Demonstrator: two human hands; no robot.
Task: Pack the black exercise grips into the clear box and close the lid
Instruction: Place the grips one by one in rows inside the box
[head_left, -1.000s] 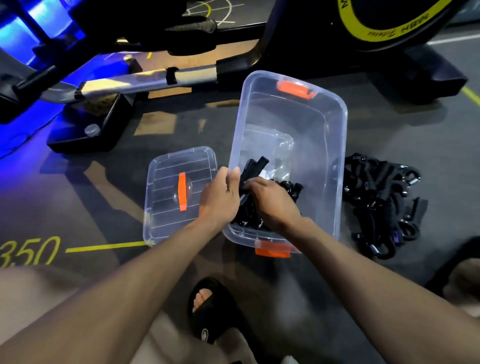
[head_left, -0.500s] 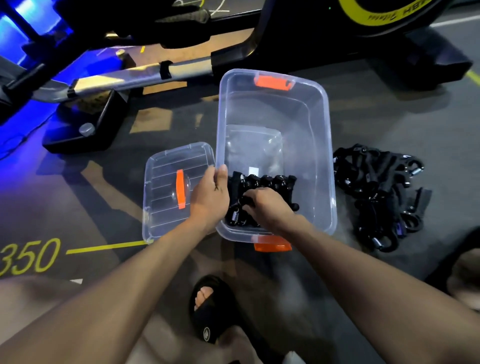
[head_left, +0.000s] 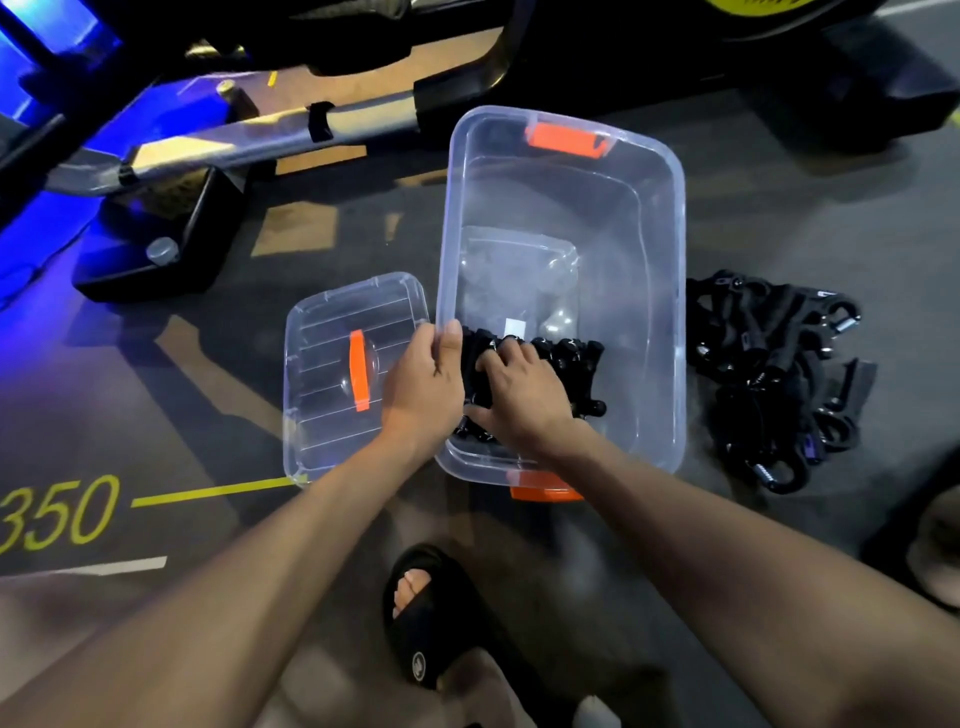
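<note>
Clear plastic all around your hands right now: the clear box (head_left: 660, 312) sits open on the floor (head_left: 519, 545), and your left hand (head_left: 423, 387) is curled over its left rim, thumb inside, likely to stop it sliding while you load. Your right hand (head_left: 524, 395) is down inside at the near end, fingers (head_left: 498, 358) spread and pressed flat on a row of black exercise grips (head_left: 566, 356), not pinching anything; it looks like you're tamping them level. That row runs crosswise, left wall toward right, and the handles seem to point up the box, away from you. The far half shows only clear bottom. The lid (head_left: 332, 374) lies flat just beside the box's left wall, orange handle up, within easy reach. To the right, a tangled pile of grips (head_left: 769, 374) waits on the floor, near the box.
</note>
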